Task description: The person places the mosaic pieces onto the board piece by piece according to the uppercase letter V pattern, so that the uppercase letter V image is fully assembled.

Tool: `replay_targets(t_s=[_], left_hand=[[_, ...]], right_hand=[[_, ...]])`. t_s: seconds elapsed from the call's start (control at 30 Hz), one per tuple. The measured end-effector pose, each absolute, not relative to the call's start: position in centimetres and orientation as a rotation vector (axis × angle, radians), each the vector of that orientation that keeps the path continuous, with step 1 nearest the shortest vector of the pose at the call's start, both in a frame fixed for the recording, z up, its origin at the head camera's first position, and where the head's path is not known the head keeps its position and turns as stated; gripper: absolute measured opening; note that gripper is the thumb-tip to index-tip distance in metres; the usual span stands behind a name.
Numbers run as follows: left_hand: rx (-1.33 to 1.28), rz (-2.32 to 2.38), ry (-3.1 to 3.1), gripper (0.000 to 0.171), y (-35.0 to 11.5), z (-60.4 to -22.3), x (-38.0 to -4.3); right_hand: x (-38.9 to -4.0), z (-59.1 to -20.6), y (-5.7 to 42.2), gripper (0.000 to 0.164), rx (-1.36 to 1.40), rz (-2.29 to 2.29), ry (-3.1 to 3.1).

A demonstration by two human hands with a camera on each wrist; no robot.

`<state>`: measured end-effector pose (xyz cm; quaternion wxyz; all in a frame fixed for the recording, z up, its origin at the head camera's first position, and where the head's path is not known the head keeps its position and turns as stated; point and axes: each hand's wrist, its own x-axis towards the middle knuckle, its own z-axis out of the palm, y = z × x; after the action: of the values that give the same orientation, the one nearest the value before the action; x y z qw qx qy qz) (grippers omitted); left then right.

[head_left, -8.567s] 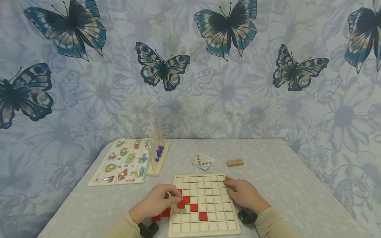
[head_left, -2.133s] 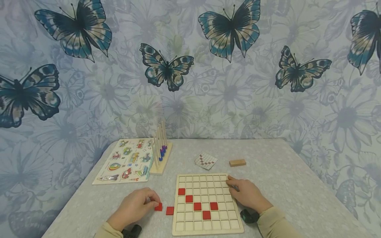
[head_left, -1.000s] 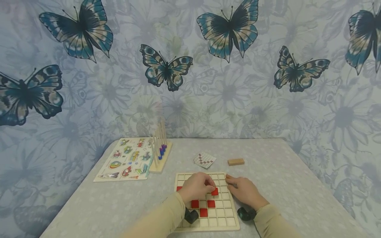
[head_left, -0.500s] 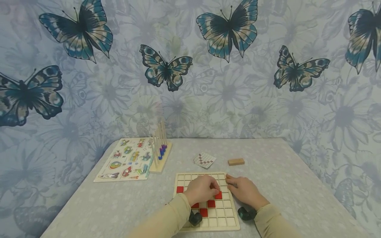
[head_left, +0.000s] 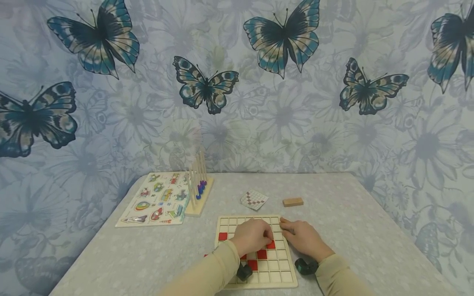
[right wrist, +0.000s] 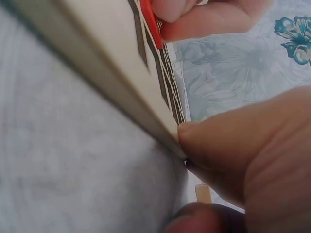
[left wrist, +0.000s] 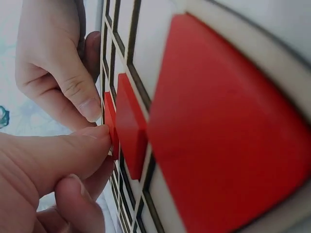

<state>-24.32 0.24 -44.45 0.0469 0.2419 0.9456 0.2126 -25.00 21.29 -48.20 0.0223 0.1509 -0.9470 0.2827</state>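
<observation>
My left hand (head_left: 253,236) reaches across the wooden grid board (head_left: 272,279), thumb and fingertip pinching a red square tile (head_left: 271,244) right at a cell near the right side. The left wrist view shows this tile (left wrist: 111,114) low against the grid, beyond two larger-looking red tiles. Diagonally below it sit two red tiles, one upper (head_left: 261,255) and one lower (head_left: 252,265); another red tile (head_left: 223,236) lies by the left border. My forearm hides part of the board. My right hand (head_left: 305,238) grips the board's upper right edge, thumb on top in the right wrist view.
A sliver of a red tile (head_left: 205,255) shows left of the board, beside my sleeve. Behind lie a pattern card (head_left: 254,199) and a small wooden block (head_left: 293,202). At the left are a picture puzzle (head_left: 152,201) and a peg stand (head_left: 195,209) with blue and purple beads.
My left hand picked up a red tile left of the board, carried it right across the grid and lowered it to a cell. More red tiles sit on the board. My right hand stayed.
</observation>
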Motion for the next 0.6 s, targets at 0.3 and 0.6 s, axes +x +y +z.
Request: replay_targets(t_s=[0.3, 0.6], left_hand=[[0.794, 0.954, 2.835, 0.013, -3.0, -42.8, -23.9], [0.672, 1.032, 2.868, 0.023, -11.9, -41.7, -21.6]], right_hand=[[-25.0, -48.2, 21.2, 0.036, 0.456, 0.851, -2.943], [-25.1, -48.2, 20.9, 0.034, 0.447, 0.778, -2.950]])
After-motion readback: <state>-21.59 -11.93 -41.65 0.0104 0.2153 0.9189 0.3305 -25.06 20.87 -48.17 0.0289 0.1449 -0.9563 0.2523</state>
